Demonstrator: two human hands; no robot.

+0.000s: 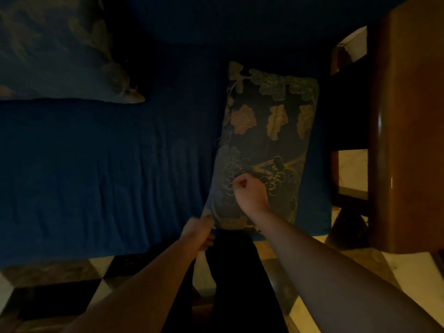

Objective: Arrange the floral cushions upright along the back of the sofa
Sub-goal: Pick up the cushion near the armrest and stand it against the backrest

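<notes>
A dark floral cushion [269,131] with gold and green flowers lies flat on the right end of the blue sofa seat [96,169]. My left hand [199,230] pinches the cushion's near left corner at the seat's front edge. My right hand [251,191] rests on the cushion's near half, fingers curled into the fabric. A second, paler floral cushion [60,49] lies at the far left of the seat, near the sofa back [240,18].
A glossy wooden armrest [403,131] stands at the right with a gap beside the cushion. Below the seat edge are pale and black floor tiles [312,284] and my dark trouser legs [237,284]. The light is dim.
</notes>
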